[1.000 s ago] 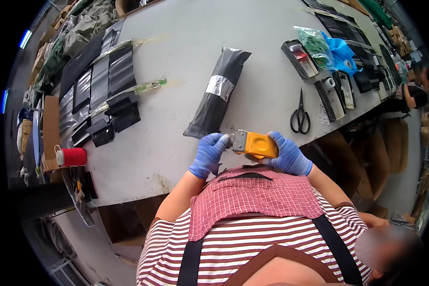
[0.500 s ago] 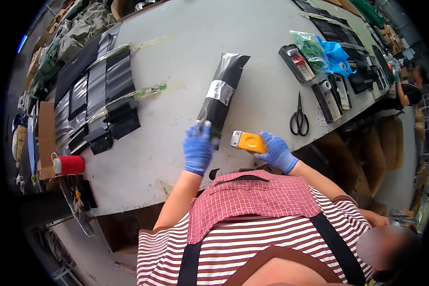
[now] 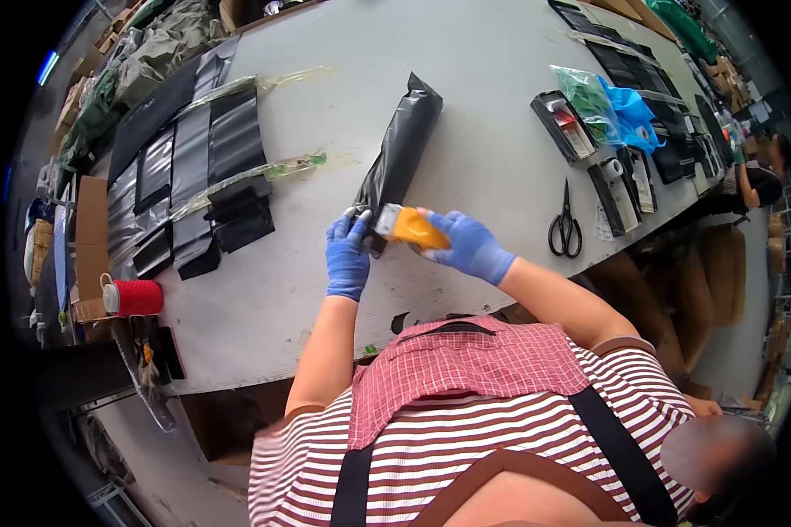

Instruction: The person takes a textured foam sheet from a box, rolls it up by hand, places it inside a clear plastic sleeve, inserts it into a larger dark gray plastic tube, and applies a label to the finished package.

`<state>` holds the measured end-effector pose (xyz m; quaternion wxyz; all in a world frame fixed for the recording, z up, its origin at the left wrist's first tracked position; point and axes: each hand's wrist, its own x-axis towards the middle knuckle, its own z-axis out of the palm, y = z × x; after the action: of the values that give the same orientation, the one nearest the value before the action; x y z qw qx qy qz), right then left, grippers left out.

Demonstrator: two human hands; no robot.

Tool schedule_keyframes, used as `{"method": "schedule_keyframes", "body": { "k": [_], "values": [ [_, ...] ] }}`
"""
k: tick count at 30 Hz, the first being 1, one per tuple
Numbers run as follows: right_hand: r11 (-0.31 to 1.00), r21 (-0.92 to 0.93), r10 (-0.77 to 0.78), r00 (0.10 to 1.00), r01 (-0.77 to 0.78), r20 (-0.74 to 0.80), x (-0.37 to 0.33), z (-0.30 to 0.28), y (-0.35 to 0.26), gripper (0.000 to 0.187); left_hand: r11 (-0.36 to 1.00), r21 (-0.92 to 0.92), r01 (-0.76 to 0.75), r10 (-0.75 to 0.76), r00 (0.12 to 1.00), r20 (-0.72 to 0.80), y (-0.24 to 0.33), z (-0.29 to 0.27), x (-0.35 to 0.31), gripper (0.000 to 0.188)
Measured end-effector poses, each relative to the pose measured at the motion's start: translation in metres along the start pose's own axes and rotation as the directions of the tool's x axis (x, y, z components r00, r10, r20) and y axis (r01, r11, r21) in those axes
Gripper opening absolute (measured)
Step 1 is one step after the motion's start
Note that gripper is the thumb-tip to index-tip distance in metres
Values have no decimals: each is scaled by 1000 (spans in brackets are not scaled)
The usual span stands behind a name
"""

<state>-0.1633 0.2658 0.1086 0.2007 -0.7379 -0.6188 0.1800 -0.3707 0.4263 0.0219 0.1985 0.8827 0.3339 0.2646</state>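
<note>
A long black plastic package [image 3: 402, 145] lies slantwise on the table in front of me, its glossy wrap creased and no label showing. My left hand [image 3: 348, 256], in a blue glove, pinches the package's near end. From the right, my right hand [image 3: 475, 248], also gloved in blue, grips a yellow hand tool with a silver head [image 3: 417, 230]. The tool's head is over the package's near end, close to my left fingertips. Whether it touches the plastic I cannot tell.
Black scissors [image 3: 565, 230] lie to the right, near open black boxes [image 3: 615, 198] and a blue plastic bag [image 3: 631, 114]. At left are taped black sheets [image 3: 192, 158] and a red spool [image 3: 139, 298]. Another person [image 3: 751, 184] is at the far right.
The package has been turned over, so its white label no longer shows. My right hand has brought the yellow tool left and up to the package's near end. My left hand has shifted slightly left.
</note>
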Motion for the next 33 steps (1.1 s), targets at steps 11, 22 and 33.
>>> {"method": "schedule_keyframes", "body": {
  "k": [11,22,33],
  "values": [
    [983,-104,153,988,-149,35,-103,-4,42,71,880,475,32,-178,948,266,29,-9,8,115],
    [993,-120,68,858,-7,510,72,-46,29,50,-140,-725,675,-267,679,684,9,-3,14,53],
    [722,519,504,862,-459,60,-14,-9,173,48,930,-94,355,-358,934,-12,-50,6,38,55]
  ]
}}
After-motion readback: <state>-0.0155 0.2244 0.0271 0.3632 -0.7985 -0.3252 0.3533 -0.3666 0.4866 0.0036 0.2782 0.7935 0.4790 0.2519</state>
